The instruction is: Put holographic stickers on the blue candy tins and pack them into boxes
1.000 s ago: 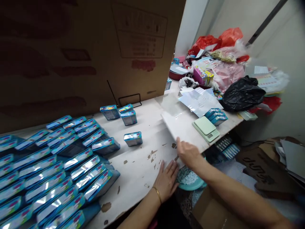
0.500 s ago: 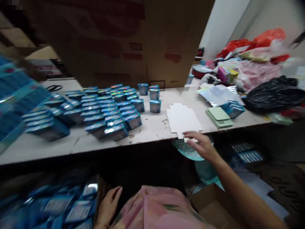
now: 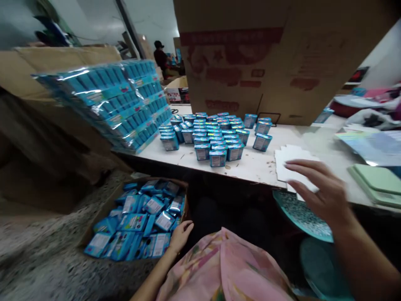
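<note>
My right hand point(image 3: 326, 192) hovers over the table's front edge, thumb and fingers apart, with nothing between them. Just behind its fingertips lies a flat white cardboard piece point(image 3: 293, 161) with a notched outline, partly covered by the hand; whether they touch I cannot tell. My left hand point(image 3: 182, 235) is low, beside the right rim of an open carton point(image 3: 186, 205). Its fingers are loosely stretched and no object shows in them. Many small blue packets point(image 3: 133, 221) lie jumbled inside that carton. On the table small blue boxes point(image 3: 217, 158) stand upright in close rows.
Wrapped trays of blue packs point(image 3: 125, 104) lean at the left. A large cardboard box point(image 3: 250, 62) stands behind the rows. At right are a pale green scale point(image 3: 379, 179) and, below the table edge, a teal basin point(image 3: 300, 217) of speckled bits. Another person point(image 3: 161, 56) is far back.
My view has swung left, bringing the whole carton and the wrapped trays into sight. My right hand stays near the white cardboard, looking larger, its fingers more spread. My left hand remains beside the carton.
</note>
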Motion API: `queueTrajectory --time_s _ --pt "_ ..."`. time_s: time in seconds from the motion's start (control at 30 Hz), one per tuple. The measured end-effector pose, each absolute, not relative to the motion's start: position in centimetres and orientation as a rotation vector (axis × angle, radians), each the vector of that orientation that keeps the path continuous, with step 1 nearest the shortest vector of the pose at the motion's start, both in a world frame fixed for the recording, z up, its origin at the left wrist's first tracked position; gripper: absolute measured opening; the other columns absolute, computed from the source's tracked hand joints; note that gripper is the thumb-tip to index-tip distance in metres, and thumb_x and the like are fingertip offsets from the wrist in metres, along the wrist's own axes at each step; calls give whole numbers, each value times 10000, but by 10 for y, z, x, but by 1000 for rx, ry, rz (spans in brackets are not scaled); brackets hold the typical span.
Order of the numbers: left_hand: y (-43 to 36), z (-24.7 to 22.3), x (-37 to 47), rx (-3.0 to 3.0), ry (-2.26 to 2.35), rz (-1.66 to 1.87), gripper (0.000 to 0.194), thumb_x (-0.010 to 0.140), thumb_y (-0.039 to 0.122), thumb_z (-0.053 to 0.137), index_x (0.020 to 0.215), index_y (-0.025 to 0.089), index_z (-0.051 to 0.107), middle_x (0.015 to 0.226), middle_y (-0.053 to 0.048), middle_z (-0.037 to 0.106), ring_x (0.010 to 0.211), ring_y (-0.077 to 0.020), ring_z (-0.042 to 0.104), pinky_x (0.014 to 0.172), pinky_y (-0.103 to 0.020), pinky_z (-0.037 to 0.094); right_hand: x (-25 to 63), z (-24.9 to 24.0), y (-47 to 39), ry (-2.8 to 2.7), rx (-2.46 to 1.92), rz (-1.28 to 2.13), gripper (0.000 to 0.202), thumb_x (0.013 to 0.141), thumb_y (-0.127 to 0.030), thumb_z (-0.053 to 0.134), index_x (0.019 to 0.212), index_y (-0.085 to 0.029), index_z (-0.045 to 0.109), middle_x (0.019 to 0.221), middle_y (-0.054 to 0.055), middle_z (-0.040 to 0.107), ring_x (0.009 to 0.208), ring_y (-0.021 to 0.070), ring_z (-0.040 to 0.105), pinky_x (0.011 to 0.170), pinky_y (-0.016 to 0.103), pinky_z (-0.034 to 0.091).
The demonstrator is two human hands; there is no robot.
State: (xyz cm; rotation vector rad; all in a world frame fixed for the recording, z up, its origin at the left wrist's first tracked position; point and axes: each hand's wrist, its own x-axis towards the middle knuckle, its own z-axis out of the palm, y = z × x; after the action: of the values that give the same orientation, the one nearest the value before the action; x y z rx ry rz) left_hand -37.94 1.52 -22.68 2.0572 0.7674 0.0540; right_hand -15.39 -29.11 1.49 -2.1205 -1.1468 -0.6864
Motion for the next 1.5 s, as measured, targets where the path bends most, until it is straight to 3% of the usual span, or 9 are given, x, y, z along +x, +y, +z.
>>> queueTrajectory --time_s 0.13,0.27,0.4,0.5,0.7,0.97,1.17,1.27,1.5 --pt "14 -196 -340 2301 437 278 280 788 336 426 922 179 615 950 -69 647 902 -180 588 821 -342 465 -78 -55 -310 -944 -2551 -433 464 760 -517 476 1009 -139 576 997 132 594 933 268 557 796 430 457" --pt "-5 -155 -272 2503 -30 496 257 815 296 426 991 202 587 1000 -67 630 942 -180 566 832 -356 459 -37 -113 -334 -736 -2743 -309 412 764 -435 502 1055 -149 562 1077 128 571 996 254 535 862 401 424" --pt "-36 -128 -194 2662 -406 572 321 812 307 437 1086 176 541 1135 -92 570 1060 -207 501 893 -390 414 -32 -129 -347 -640 -2926 -67 583 656 -420 629 1140 -117 516 1194 170 495 1095 283 470 911 398 389" --pt "-52 -119 -136 2806 -576 584 397 793 333 460 1158 183 495 1254 -94 478 1193 -243 374 984 -455 294 -34 -134 -357 -682 -2961 43 693 592 -395 686 1199 -144 467 1283 157 414 1170 286 397 947 399 360" --pt "-34 -127 -57 3069 -685 457 468 779 339 464 1216 173 454 1336 -93 372 1266 -222 262 1054 -427 105 -45 -131 -366 -755 -2927 70 530 662 -253 638 1170 -183 504 1283 115 431 1168 238 414 939 344 387" --pt "10 -144 -62 3004 -876 512 424 837 326 356 1237 206 429 1299 -59 430 1232 -197 332 1042 -388 121 -28 -110 -381 -898 -2823 173 211 758 -315 553 933 -242 644 1073 22 615 958 186 584 786 247 464" --pt "-20 -136 -92 2806 -813 709 516 813 323 431 1297 192 311 1260 -96 474 1197 -214 381 987 -384 245 -59 -69 -350 -808 -2749 -611 264 873 -210 349 940 -163 600 898 78 651 819 155 591 725 236 430" --pt "-44 -132 -111 2683 -606 819 672 772 375 502 1332 147 209 1275 -153 441 1185 -236 389 947 -390 304 -97 -67 -298 -1095 -2730 -560 228 850 -129 353 833 -158 579 717 63 611 678 147 559 633 240 413" --pt "-42 -169 -129 2723 -904 532 346 808 183 434 1137 267 502 1216 -45 521 1168 -204 415 933 -394 309 -132 -136 -215 -1384 -2694 -273 148 816 -98 417 877 -142 545 782 57 609 684 157 561 583 262 420"
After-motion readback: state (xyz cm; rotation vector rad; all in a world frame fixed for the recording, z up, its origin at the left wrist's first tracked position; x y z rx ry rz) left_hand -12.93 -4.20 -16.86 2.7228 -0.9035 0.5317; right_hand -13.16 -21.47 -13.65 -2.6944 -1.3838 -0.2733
